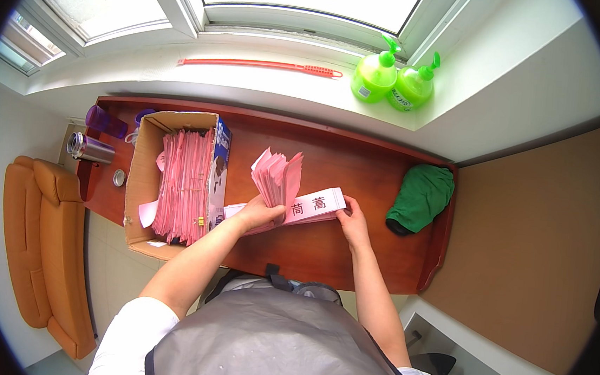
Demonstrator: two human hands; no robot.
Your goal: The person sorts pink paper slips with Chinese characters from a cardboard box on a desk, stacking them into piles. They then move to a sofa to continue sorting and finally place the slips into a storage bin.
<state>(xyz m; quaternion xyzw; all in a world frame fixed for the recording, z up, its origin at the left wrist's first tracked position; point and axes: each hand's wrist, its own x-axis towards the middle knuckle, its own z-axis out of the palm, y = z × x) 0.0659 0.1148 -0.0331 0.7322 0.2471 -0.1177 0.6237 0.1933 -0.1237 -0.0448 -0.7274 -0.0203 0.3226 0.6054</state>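
My left hand [256, 215] grips a thick wad of pink paper slips [278, 174] near its lower end. The upper part of the wad fans up and away from me. Under it, a long white-faced paper strip [315, 203] with large printed characters lies across a pile of similar strips. My right hand [354, 226] pinches the right end of this strip between thumb and fingers. To the left of my left hand stands an open cardboard box [144, 175], packed with upright pink paper bundles [184, 186]. A yellow clip [201, 221] sits on one bundle.
The reddish wooden desk [329, 147] has a raised rim. A green cloth bundle [422, 197] lies at its right end. Left of the box are a steel flask [91, 148] and a purple cup [107, 122]. Two green pump bottles [375, 77] and a red stick [257, 64] occupy the windowsill.
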